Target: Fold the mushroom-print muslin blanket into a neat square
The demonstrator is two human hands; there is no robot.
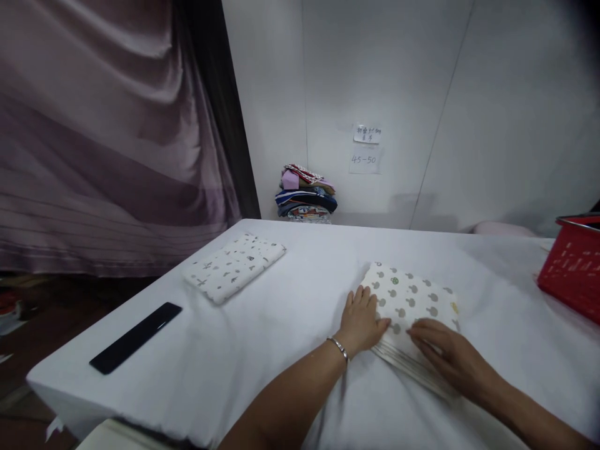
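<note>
A folded white cloth with grey tree-like prints [400,300] lies on the table in front of me, its layered edge toward me. My left hand [359,319] rests flat along its left side, fingers stretched out and thumb apart; a silver bracelet circles that wrist. Over the near right part of the cloth is my right hand [443,353], its fingers extended side by side, with the fingertips at the printed surface. Neither hand grasps the cloth. Another folded white cloth with small dark prints [237,265] lies farther left.
A flat black strip [135,337] lies near the left edge of the white-covered table [210,375]. A red basket [574,269] stands at the far right. Behind the table's back edge rises a stack of folded fabrics [305,195]; paper notes [364,159] hang on the wall.
</note>
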